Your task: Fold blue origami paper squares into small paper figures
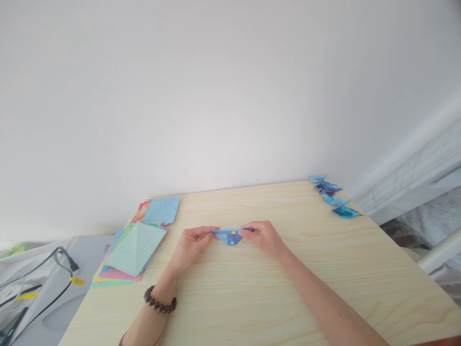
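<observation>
A dark wooden bead bracelet (160,302) circles the left wrist. On the pale wood-grain bench (252,298), the left hand (192,243) and right hand (264,236) each pinch one end of a folded blue patterned paper piece (230,236), its long axis running left to right, its point toward the person. A stack of pastel paper sheets (135,250) lies left; small blue folded paper shapes (334,196) line the far right edge. No writing is readable.

Wooden table (324,288) — paper sheets (135,250), folded shapes (334,197)
</observation>
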A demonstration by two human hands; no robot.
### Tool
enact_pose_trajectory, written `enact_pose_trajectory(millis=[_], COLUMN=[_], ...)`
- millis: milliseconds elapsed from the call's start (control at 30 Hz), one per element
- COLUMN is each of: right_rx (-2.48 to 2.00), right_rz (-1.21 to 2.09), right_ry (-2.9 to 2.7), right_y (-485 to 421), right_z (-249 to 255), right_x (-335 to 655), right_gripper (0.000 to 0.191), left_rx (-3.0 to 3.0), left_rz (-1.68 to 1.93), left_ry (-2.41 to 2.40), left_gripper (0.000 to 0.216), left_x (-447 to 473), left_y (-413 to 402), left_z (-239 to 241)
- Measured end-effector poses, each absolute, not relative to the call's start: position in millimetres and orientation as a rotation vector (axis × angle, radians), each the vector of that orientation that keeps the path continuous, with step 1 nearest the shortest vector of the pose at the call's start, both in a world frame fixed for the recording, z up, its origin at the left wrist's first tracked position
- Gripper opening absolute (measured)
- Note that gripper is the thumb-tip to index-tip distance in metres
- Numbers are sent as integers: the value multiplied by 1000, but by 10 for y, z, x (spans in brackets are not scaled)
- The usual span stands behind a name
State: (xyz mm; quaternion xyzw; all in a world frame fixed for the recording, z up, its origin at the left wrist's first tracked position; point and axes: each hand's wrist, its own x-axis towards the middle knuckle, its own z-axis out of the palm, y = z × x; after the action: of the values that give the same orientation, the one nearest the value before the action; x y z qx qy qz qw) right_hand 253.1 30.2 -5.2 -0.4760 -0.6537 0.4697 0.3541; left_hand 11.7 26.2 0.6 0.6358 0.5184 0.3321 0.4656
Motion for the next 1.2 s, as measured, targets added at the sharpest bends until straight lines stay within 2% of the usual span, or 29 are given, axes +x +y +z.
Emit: enact_pose_trajectory(millis=[200, 500, 633, 800, 1200], right_rx=[-1152, -928, -931, -991, -1169], right_rz=[1119, 446, 242, 219, 311], right_ry=[-1743, -1975, -2159, -2308, -2211], right_y=[295, 320, 337, 296, 277], right_z=[-38, -114, -122, -126, -147], right_x=[2532, 2540, 2525, 2469, 2463], right_gripper=[27, 19, 22, 19, 18], left_rx=[1691, 2171, 2453, 2600, 2638], left_rz=[850, 1011, 904, 678, 627], left_ry=[1281, 1250, 1228, 1149, 1240], left_gripper=[25, 14, 18, 20, 22], left_x=[114, 187, 137, 160, 224], left_y=[228, 231, 280, 269, 239], left_z=[32, 20, -19, -15, -28])
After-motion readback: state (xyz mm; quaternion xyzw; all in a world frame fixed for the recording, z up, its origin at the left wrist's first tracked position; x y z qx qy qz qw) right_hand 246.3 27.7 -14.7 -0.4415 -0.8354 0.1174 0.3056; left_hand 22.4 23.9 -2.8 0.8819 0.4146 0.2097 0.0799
